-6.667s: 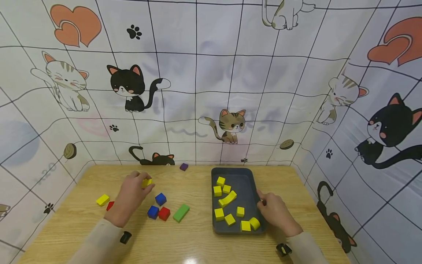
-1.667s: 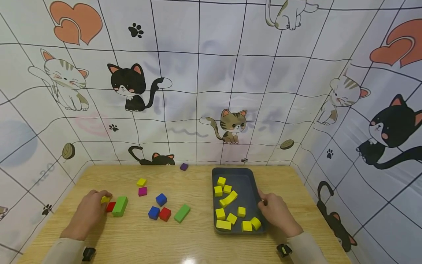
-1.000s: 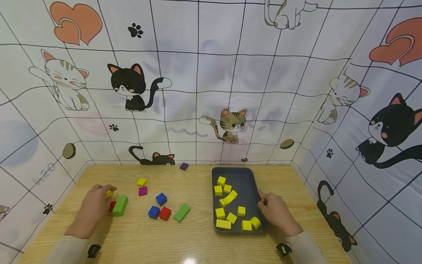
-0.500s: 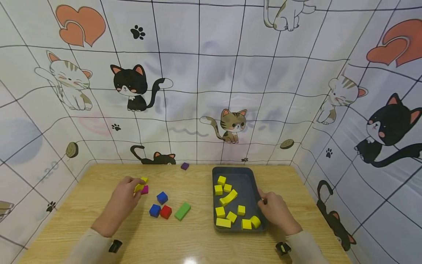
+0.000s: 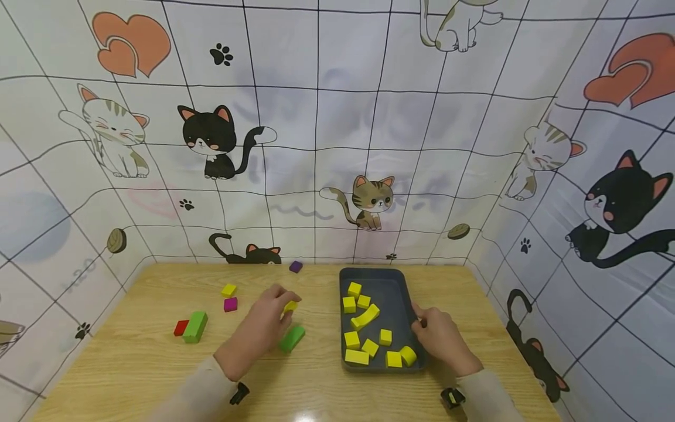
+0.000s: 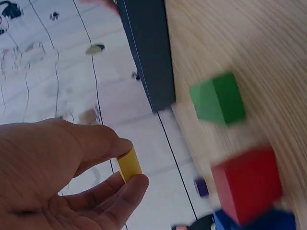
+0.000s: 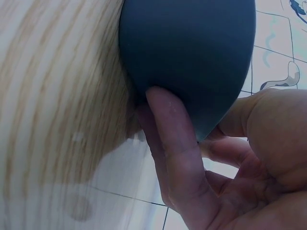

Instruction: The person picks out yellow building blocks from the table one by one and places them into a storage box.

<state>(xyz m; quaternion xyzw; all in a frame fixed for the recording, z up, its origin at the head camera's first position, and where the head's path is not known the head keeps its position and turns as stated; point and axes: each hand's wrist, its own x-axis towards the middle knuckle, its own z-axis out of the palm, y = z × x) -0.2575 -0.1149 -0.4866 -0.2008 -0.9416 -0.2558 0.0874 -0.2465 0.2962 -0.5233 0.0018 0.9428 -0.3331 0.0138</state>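
In the head view my left hand (image 5: 258, 328) is over the middle of the wooden table, pinching a small yellow block (image 5: 290, 306) between thumb and fingertips. The left wrist view shows the same yellow block (image 6: 129, 164) clear of the other blocks. A green block (image 5: 292, 339) lies just below that hand. My right hand (image 5: 444, 341) grips the right edge of a dark grey tray (image 5: 398, 293), its fingers (image 7: 175, 139) against the outer wall in the right wrist view. Several yellow blocks sit in the tray, including a curved one (image 5: 365, 317) and a rounded one (image 5: 408, 356).
At left lie a red block (image 5: 180, 327), a green block (image 5: 195, 327), a magenta block (image 5: 230, 304) and a yellow block (image 5: 229, 290). A purple block (image 5: 296, 266) is near the back edge. My left hand hides a red block (image 6: 249, 184) and blue blocks (image 6: 259, 220) from the head camera.
An earlier yellow block now lies in the tray's lower left. My left hand has picked another yellow block from the far left and carried it right. The right hand stays on the tray.
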